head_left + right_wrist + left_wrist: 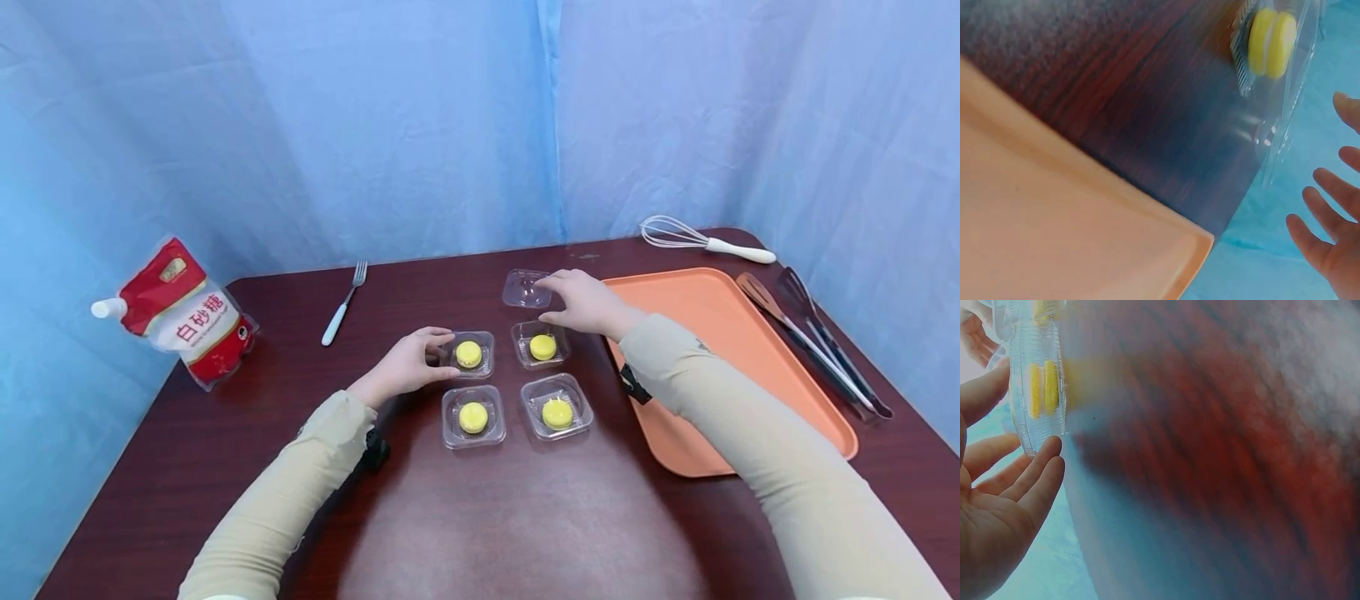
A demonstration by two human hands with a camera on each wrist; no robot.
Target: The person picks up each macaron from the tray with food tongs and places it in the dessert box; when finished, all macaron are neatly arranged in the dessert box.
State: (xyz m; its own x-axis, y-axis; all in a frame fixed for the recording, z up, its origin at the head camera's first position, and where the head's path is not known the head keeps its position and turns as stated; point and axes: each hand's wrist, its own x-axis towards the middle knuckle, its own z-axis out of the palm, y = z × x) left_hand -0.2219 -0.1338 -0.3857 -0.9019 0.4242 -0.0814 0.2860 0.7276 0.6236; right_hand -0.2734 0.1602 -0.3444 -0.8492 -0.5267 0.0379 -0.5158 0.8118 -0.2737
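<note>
Each of several clear plastic boxes, set in two rows, has a yellow macaron inside. My left hand [405, 364] holds the back-left box [486, 372] by its left side, thumb near and fingers far. In the left wrist view its macaron [1051, 386] shows through the plastic. Over the back-right box [519, 337] is my right hand [588, 304], fingers spread, near a clear lid [517, 289] behind that box. The right wrist view shows the right fingers apart from the plastic, beside a macaron [1271, 44]. The front boxes [450, 429] [581, 421] stand untouched.
An orange tray [720, 333] lies under my right forearm. Beyond it are a whisk [712, 244], a spatula [765, 302] and tongs [832, 354]. A fork [341, 312] and a red-and-white sugar bag [198, 321] are on the left. Blue cloth [375, 125] hangs behind the table.
</note>
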